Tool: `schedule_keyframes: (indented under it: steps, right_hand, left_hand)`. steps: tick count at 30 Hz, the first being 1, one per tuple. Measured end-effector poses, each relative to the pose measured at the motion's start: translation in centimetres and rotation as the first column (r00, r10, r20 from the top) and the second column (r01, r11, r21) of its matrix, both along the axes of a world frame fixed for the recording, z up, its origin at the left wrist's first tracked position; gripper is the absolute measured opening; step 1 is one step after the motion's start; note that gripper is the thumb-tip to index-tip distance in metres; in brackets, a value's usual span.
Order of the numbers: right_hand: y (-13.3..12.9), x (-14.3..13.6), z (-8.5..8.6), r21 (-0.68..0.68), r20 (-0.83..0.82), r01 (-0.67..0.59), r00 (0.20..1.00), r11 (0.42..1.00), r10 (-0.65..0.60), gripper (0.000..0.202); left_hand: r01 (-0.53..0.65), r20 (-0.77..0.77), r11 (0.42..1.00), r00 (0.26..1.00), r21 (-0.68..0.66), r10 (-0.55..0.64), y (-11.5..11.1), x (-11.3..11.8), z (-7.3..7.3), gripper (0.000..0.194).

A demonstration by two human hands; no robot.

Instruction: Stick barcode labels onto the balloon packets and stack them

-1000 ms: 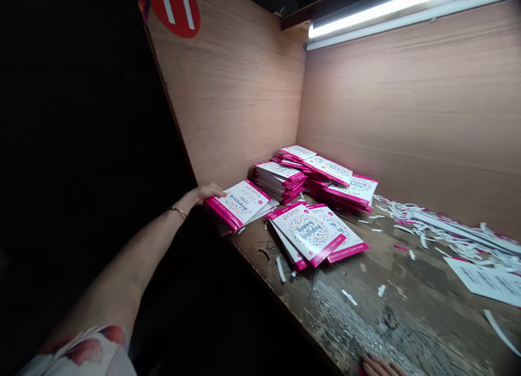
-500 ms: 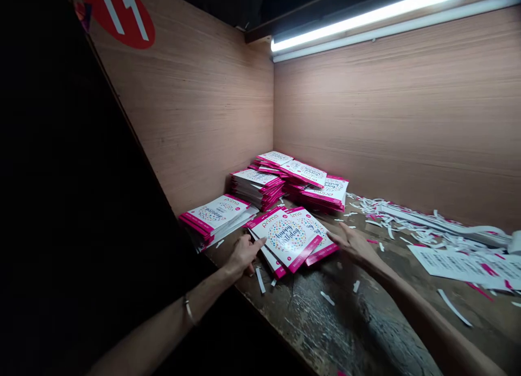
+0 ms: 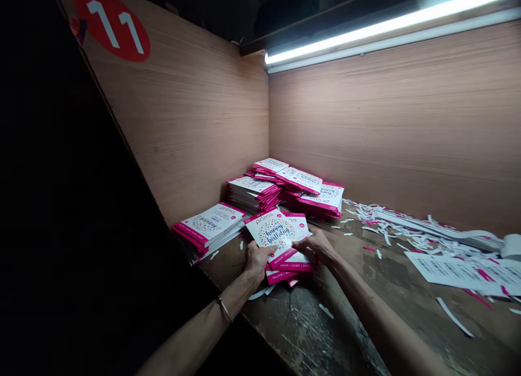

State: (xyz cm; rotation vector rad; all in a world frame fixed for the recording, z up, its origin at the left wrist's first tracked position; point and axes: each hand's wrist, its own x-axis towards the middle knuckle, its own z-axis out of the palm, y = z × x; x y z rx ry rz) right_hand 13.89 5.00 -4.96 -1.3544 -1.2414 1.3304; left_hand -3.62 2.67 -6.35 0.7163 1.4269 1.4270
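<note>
Several flat white and pink "happy birthday" balloon packets (image 3: 273,228) lie in a loose, uneven pile near the table's front edge. My left hand (image 3: 258,261) grips the pile's left side, thumb on the top packet and fingers hidden beneath. On the opposite side, my right hand (image 3: 318,246) closes round the packets, its thumb also on the front. Lower packets stick out toward me with their pink edges showing. Just left of the pile sits a stack of matching packets (image 3: 220,220). Taller stacks (image 3: 253,187) stand behind it in the corner.
Paper strips and offcuts (image 3: 391,224) litter the table along the back wall. Printed label sheets (image 3: 459,270) lie at the right. Wooden panels (image 3: 195,104) enclose the left and back, and a lit tube lamp (image 3: 366,33) runs above. The table's front edge drops into darkness.
Both hands have come closer together and now grip the packets. The spread-out packets have been drawn into a tighter pile. The view has shifted slightly.
</note>
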Motion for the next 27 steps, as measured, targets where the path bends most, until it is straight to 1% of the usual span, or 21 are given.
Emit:
schedule_keyframes:
  steps: [3,5,7,9,11,13,15,16,18,21,23,25,27]
  right_hand:
    - [-0.3,0.6,0.3,-0.07,-0.056,-0.053,0.997,0.996,0.049,0.026]
    - [-0.7,0.7,0.6,-0.071,-0.098,-0.072,0.993,0.995,0.065,0.025]
    - [-1.3,0.7,1.0,-0.029,-0.149,-0.075,0.986,0.997,0.07,0.027]
    - [-2.3,0.6,1.6,0.04,-0.199,-0.049,0.978,0.998,0.056,0.034]
    - [-3.9,0.6,2.2,0.116,-0.245,-0.005,0.969,0.993,0.033,0.044]
    - [-6.0,1.2,2.7,0.197,-0.287,0.035,0.958,0.98,0.023,0.049]
    - [-8.5,2.4,2.6,0.251,-0.304,0.07,0.953,0.965,0.01,0.044]
    - [-9.9,3.2,2.4,0.262,-0.302,0.09,0.953,0.961,-0.007,0.04]
    - [-12.7,5.1,1.7,0.237,-0.265,0.14,0.961,0.961,-0.074,0.036]
    - [-16.2,7.7,0.7,0.16,-0.198,0.246,0.957,0.956,-0.213,0.041]
    - [-17.6,9.0,0.4,0.143,-0.171,0.289,0.949,0.947,-0.264,0.049]
    - [-18.2,10.0,0.6,0.16,-0.172,0.269,0.955,0.95,-0.242,0.056]
    - [-18.3,10.8,1.0,0.172,-0.178,0.223,0.965,0.96,-0.193,0.059]
  left_hand:
    - [-0.005,0.026,1.0,1.0,0.011,0.005,-0.6,0.3,0.2,0.026]
    - [0.007,0.033,1.0,0.999,0.03,-0.008,-1.1,0.6,0.6,0.028]
    - [0.025,0.026,0.998,0.999,0.065,-0.027,-1.7,0.9,1.1,0.033]
    - [0.041,0.01,0.993,0.999,0.109,-0.042,-2.5,1.0,1.6,0.038]
    - [0.048,0.005,0.986,0.999,0.162,-0.05,-3.6,1.0,2.3,0.041]
    - [0.083,0.033,0.961,0.995,0.264,-0.095,-5.1,1.3,3.1,0.042]
    - [0.162,0.052,0.916,0.98,0.368,-0.195,-6.8,1.8,3.9,0.038]
    - [0.216,0.04,0.894,0.967,0.393,-0.251,-7.7,2.3,4.3,0.035]
    - [0.327,-0.03,0.869,0.94,0.372,-0.341,-9.2,3.6,4.7,0.03]
    - [0.474,-0.174,0.832,0.881,0.289,-0.441,-10.5,5.9,4.8,0.029]
    - [0.553,-0.237,0.792,0.831,0.257,-0.503,-10.8,7.2,4.7,0.03]
    - [0.612,-0.27,0.753,0.788,0.241,-0.554,-10.8,8.0,4.7,0.031]
    - [0.638,-0.284,0.729,0.767,0.247,-0.575,-10.4,8.4,4.8,0.029]
